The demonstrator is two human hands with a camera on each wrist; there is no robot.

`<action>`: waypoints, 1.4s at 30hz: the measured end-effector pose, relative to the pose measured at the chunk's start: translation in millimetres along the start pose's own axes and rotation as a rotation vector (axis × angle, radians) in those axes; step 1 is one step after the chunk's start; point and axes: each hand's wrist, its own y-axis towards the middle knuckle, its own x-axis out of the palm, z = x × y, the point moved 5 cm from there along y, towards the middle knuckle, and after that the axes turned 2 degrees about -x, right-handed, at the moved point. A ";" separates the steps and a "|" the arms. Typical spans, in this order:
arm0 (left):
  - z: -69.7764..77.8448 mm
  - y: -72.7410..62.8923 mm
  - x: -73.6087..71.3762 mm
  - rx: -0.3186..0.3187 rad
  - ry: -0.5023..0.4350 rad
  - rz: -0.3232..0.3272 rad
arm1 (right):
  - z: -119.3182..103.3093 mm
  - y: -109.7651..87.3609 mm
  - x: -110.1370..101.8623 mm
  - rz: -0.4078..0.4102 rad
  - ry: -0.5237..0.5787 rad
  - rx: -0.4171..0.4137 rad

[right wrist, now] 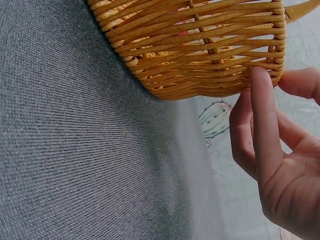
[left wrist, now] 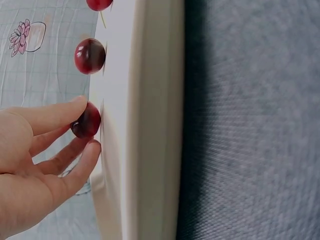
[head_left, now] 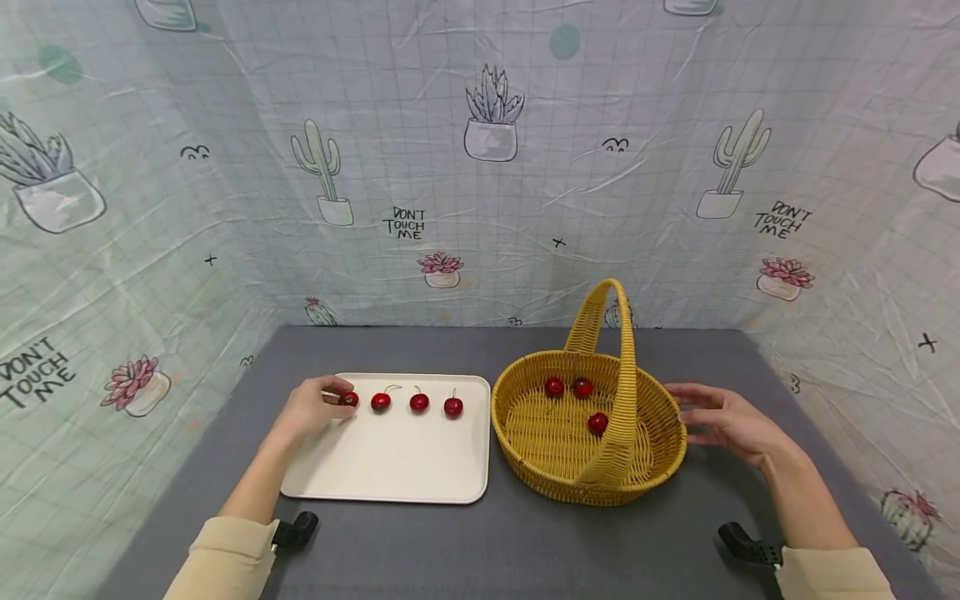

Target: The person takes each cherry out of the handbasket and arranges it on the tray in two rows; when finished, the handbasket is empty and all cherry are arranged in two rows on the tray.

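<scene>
A dark red cherry (left wrist: 86, 121) sits at the left end of a row on a white tray (head_left: 397, 467). My left hand (head_left: 318, 407) pinches it between thumb and finger, and it still appears to rest against the tray. To its right lie another cherry (head_left: 380, 402), a third cherry (head_left: 419, 403) and one more cherry (head_left: 453, 407), with thin stems. At the right of the tray stands a yellow wicker basket (head_left: 525, 468). Fingertips of my right hand (head_left: 738, 423) touch the basket's right side at the rim, fingers mostly extended.
Three cherries lie inside the basket, one of them a cherry (head_left: 554, 387) at the back. A tall arched handle (head_left: 624, 375) rises over the basket. The grey tabletop (head_left: 420, 550) meets a patterned cloth wall (head_left: 450, 183) at the back and sides.
</scene>
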 end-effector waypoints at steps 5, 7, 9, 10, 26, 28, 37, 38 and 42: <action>0.6 -0.8 -2.4 0.009 0.002 -0.011 | 1.0 0.1 -0.3 -0.001 0.002 0.001; 2.8 -1.3 -4.8 0.017 0.006 -0.009 | 0.8 -0.3 0.1 -0.007 0.002 -0.003; 6.5 -1.9 -7.7 0.025 0.015 -0.001 | 0.4 -0.7 0.4 -0.015 0.004 -0.011; 8.9 -2.2 -9.2 0.028 0.021 0.007 | 0.2 -0.9 0.4 -0.018 0.004 -0.014; 83.2 -5.7 6.2 0.152 -0.048 0.006 | -2.8 -1.7 0.8 -0.029 0.012 -0.021; 93.0 -5.4 14.4 0.171 -0.084 -0.024 | -3.4 -2.1 1.2 -0.033 0.010 -0.023; 131.5 -6.8 50.6 0.281 -0.242 -0.169 | -3.2 -2.5 0.9 -0.018 -0.006 -0.013; 134.7 -7.2 53.9 0.285 -0.264 -0.187 | -3.3 -2.3 1.0 -0.016 -0.007 -0.012; 147.3 -9.7 66.9 0.306 -0.329 -0.264 | -3.2 -1.7 1.7 -0.014 -0.010 -0.008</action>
